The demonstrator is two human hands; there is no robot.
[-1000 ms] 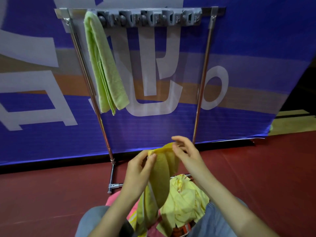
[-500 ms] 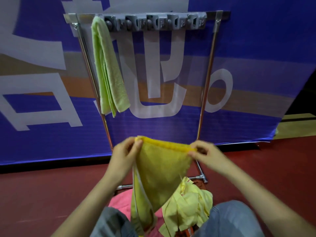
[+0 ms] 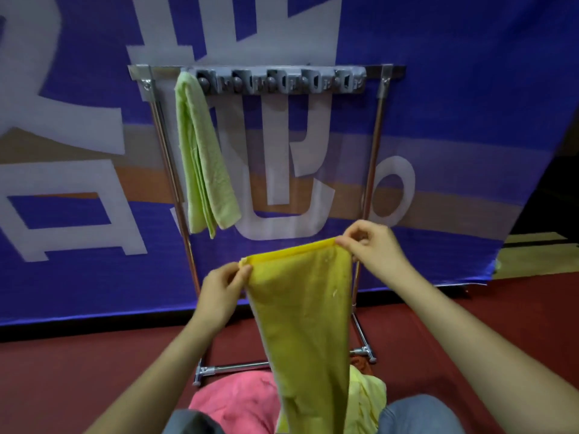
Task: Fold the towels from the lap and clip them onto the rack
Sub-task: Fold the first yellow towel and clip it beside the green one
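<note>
Before blue banner [image 3: 438, 89], left hand [image 3: 221, 296] and right hand [image 3: 374, 252] pinch yellow towel [image 3: 304, 324] corners.

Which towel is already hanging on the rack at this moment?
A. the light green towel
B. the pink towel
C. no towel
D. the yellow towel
A: the light green towel hangs folded from the left end of the rack, while the yellow towel is stretched between the left hand and right hand, and the pink towel lies on the lap.
</note>
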